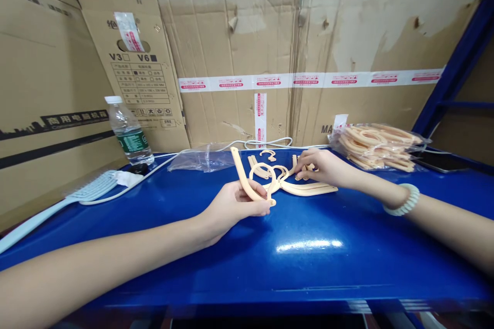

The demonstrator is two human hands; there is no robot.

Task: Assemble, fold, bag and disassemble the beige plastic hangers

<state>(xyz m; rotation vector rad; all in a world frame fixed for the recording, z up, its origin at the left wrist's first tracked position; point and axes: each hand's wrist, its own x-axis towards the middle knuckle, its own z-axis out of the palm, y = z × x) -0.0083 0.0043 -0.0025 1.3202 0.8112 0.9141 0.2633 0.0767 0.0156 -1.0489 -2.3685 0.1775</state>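
My left hand [227, 208] grips a beige plastic hanger arm [240, 170] with a curved bar and a round loop, tilted up above the table. My right hand [326, 164] reaches to the back, its fingers curled down among small beige parts [310, 167]; whatever it pinches is partly hidden by the fingers. Between the hands lie more beige hanger arms [311, 189], some with loops, spread on the blue table. Behind them rests a small beige hanger hook [269, 154].
A bag of beige hanger parts [376, 144] sits at the back right, near a dark flat device [442, 161]. At left stand a water bottle [131, 136] and a pale blue hairbrush [94, 186]. A clear plastic bag [200, 158] and white cable [270, 142] lie before cardboard [239, 46].
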